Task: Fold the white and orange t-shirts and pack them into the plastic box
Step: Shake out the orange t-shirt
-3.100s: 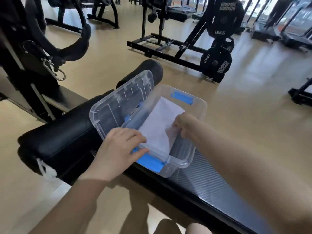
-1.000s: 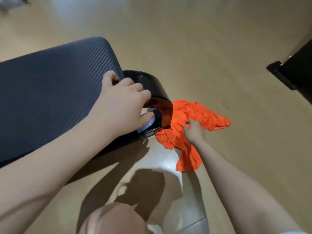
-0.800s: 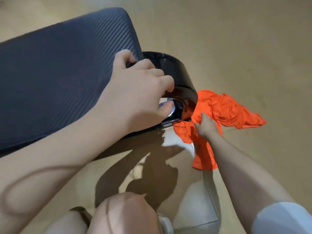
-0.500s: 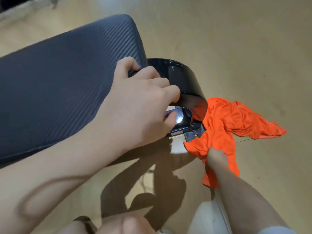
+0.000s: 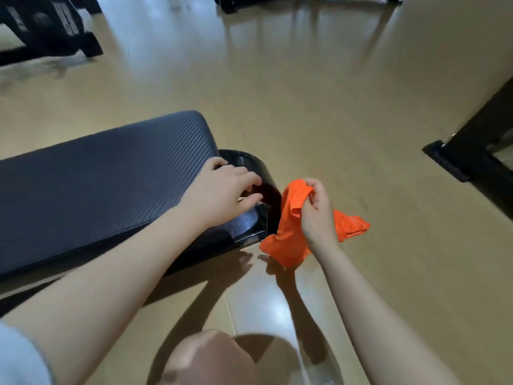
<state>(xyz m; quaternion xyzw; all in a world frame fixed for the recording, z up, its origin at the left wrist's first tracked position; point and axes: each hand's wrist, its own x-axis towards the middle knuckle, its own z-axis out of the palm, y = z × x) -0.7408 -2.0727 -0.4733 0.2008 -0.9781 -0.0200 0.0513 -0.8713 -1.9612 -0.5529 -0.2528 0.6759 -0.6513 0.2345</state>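
Beside the end of a gym bench, a person's right hand (image 5: 316, 211) pinches a bunched edge of the orange t-shirt (image 5: 291, 234) between thumb and curled fingers, the rest of the crumpled cloth hanging down toward the tan floor (image 5: 333, 107). The left hand (image 5: 222, 195) rests on the bench's glossy black end piece (image 5: 249, 162), its fingers loosely bent over the edge and holding nothing, just past the ribbed dark pad (image 5: 105, 179). To do the step well, the shirt likely needs lifting clear of the bench frame, then shaking out and spreading flat on the pad before folding. The plastic box and white t-shirt are out of view. White lettering on dark equipment (image 5: 41, 20) at upper left is too blurred to read.
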